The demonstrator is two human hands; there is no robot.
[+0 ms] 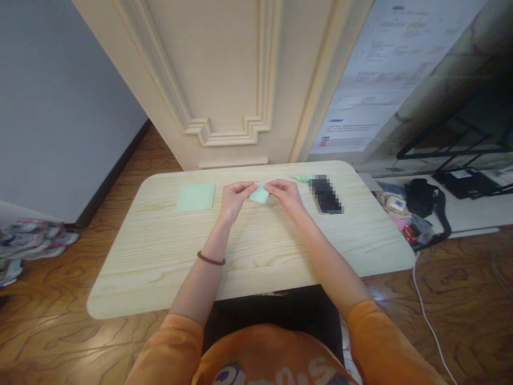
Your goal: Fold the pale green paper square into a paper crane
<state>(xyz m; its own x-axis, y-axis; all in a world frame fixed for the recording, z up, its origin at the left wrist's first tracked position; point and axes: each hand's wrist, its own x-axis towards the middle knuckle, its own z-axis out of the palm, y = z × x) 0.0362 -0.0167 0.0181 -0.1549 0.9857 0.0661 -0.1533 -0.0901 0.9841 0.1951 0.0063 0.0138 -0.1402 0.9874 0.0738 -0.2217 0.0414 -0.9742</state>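
Between my two hands is a small folded piece of light green paper (259,193), held above the table near its far side. My left hand (235,199) pinches its left edge between thumb and fingers. On the opposite edge, the thumb and fingers of my right hand (287,195) are closed on the same paper. A stack of square light green paper (195,197) lies flat to the left of my left hand. Just beyond my right hand sits a small folded green paper piece (303,178), its exact shape too small to tell.
A phone (326,195), partly blurred out, lies at the right of the pale wooden table (160,256). Behind the table stands a panelled cream wall (224,75). Bags and small items (412,208) crowd a low shelf on the right. A white cable (428,315) runs down to the floor.
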